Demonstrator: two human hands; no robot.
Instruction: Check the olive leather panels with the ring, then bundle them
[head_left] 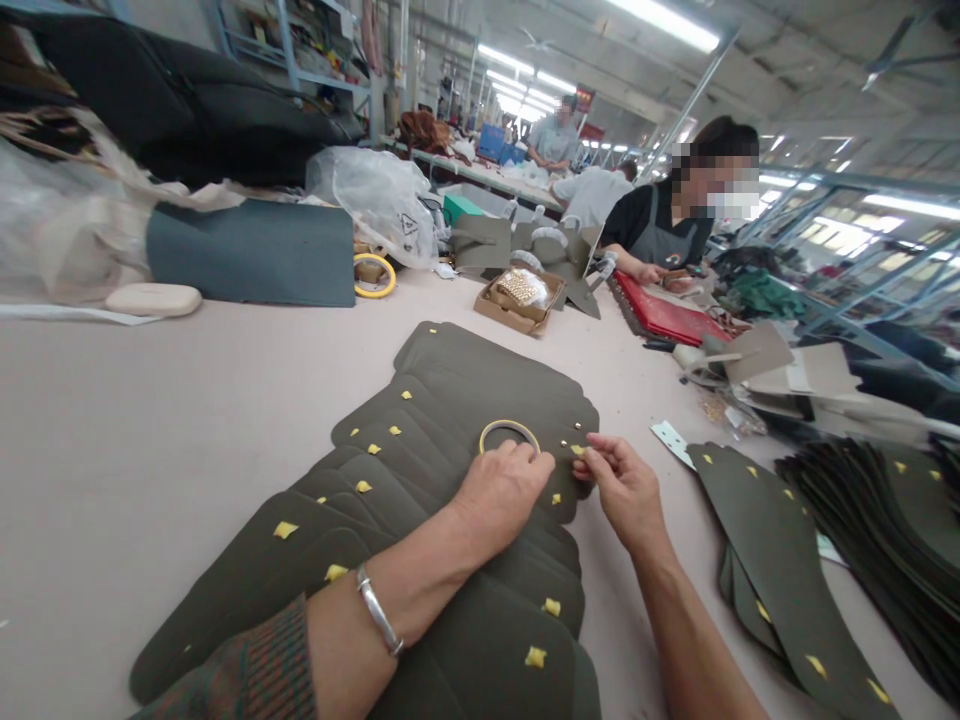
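Dark olive cut panels (480,375) lie overlapped in a fanned row on the table, with small yellow tape pieces (285,530) stuck on several of them. My left hand (510,490), a silver bangle on its wrist, is closed around the near side of a yellow tape roll (484,432) above the panels. Just to its right, my right hand (626,490) pinches a small yellow tape piece (578,450) at the far panel's right edge. Two small shiny metal studs (577,426) show on that panel beside the fingertips.
More olive panels with tape bits (780,560) lie at the right, near a dark stack (885,540). Farther back are a cardboard box of gold studs (519,300), another yellow tape roll (375,276) and a blue-grey sheet (251,252). A co-worker (675,220) sits across by a red item (667,310).
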